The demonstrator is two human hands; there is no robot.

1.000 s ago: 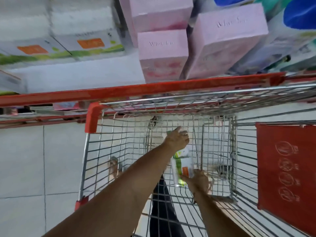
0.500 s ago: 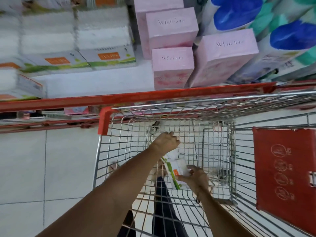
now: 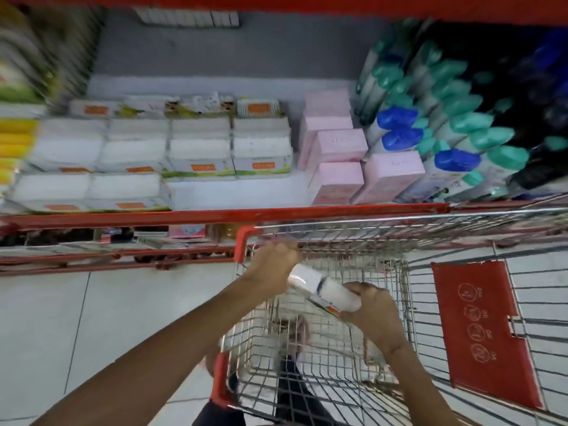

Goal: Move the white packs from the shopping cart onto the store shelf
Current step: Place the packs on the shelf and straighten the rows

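A white pack (image 3: 322,290) with a green and orange label edge is held above the wire shopping cart (image 3: 408,302), near the cart's top rim. My left hand (image 3: 273,265) grips its upper left end and my right hand (image 3: 368,309) grips its lower right end. The store shelf (image 3: 233,192) lies just beyond the cart, with rows of similar white packs (image 3: 199,149) stacked on its left and middle part. A bare white strip of the shelf shows in front of those packs. The inside of the cart shows no other pack.
Pink boxes (image 3: 338,161) stand right of the white packs, then bottles with blue and green caps (image 3: 445,133). A red shelf edge (image 3: 215,215) runs in front. A red panel (image 3: 479,330) hangs inside the cart. White tiled floor (image 3: 92,327) lies to the left.
Both hands have lifted the white pack from the bottom of the cart up to its rim. The view has tilted up, showing more of the shelf.
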